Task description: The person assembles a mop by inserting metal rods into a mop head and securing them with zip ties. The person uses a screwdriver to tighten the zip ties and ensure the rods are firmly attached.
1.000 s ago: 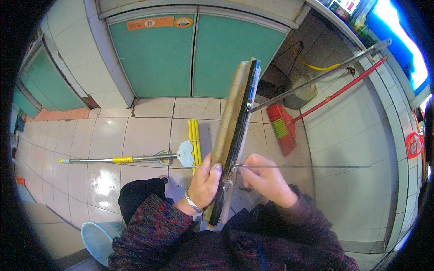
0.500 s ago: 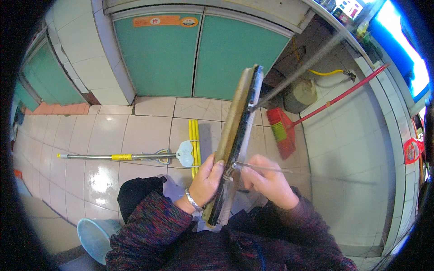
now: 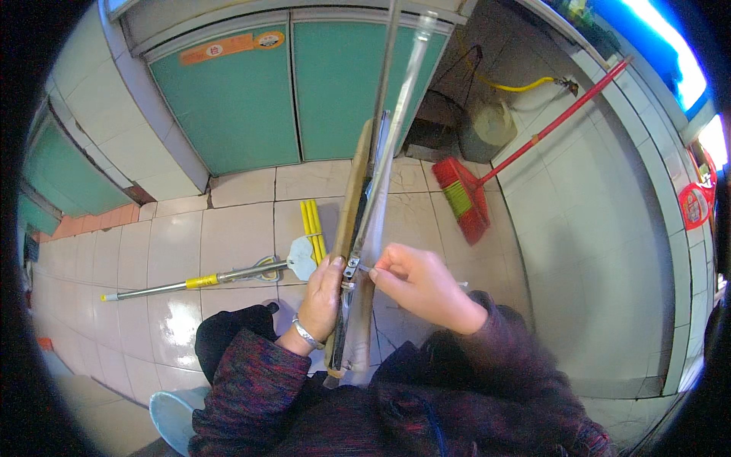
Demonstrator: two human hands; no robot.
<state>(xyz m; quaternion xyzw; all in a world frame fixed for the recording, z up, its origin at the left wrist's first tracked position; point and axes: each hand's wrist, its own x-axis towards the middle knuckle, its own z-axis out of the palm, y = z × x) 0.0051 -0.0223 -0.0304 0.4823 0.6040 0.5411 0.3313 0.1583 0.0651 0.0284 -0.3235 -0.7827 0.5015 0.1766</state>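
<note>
and here, close in, the left hand (image 3: pixel 320 301), silver bracelet (image 3: pixel 307 333) at its wrist, is wrapped around the long folded frame (image 3: pixel 349 213), which stands slanted in front of the lap, cream along one side; at its middle, the right hand (image 3: pixel 417 282) pinches a thin metal rod (image 3: pixel 364 268) just beside a small metal bracket (image 3: pixel 351 268)! pale metal bars (image 3: pixel 403 99) run up from there, out ahead. low on the left, a light-blue bucket (image 3: pixel 169 423); beyond it, a steel-and-yellow mop (image 3: pixel 202 282) lies on the tiled floor (image 3: pixel 236 228). further right, a red broom (image 3: pixel 464 202), handle slanting up, and a red label (image 3: pixel 695 206) whose print is too small to read. at the back, green doors (image 3: pixel 221 107) wear an orange sticker (image 3: pixel 217 49), one dark character in its white circle, plus a rounder yellow-orange one (image 3: pixel 269 39) alongside, lettering blurred.
</note>
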